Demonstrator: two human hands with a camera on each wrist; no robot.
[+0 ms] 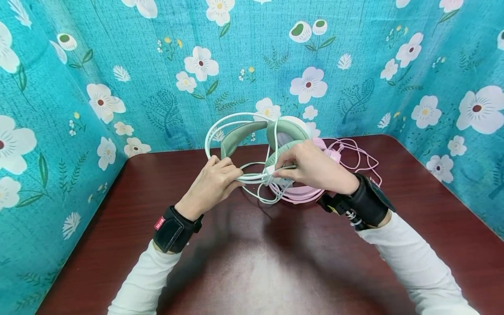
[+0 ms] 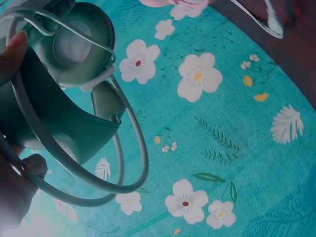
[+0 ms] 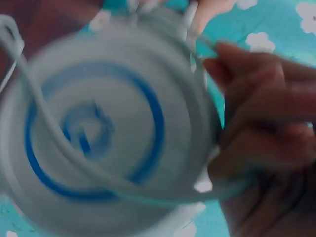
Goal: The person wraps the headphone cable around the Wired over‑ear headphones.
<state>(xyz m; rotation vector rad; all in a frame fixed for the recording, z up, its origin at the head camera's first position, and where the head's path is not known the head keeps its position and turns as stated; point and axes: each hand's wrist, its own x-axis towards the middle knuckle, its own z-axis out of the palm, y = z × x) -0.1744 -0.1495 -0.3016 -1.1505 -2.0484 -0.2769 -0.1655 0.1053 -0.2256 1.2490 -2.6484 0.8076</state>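
Note:
Pale green over-ear headphones [image 1: 242,133], with a padded strap under thin tubular headband arcs, are held up over the table. My left hand [image 1: 214,181] grips the headband at its left side; in the left wrist view the thumb [image 2: 14,52] lies against the band. Near the lower ear cup, my right hand [image 1: 311,164] pinches the headphones' thin pale cable between thumb and fingers. Loops of that cable [image 1: 268,201] hang below the headband. The right wrist view is blurred: an ear cup [image 3: 94,123] with a blue ring fills it, and cable [image 3: 64,143] crosses its face.
Pink headphones [image 1: 301,194] lie on the dark red table [image 1: 252,262], partly hidden behind the green pair and my right hand. Their pink cable [image 1: 368,162] spreads out to the right. A turquoise flowered cloth [image 1: 244,52] encloses the back and both sides.

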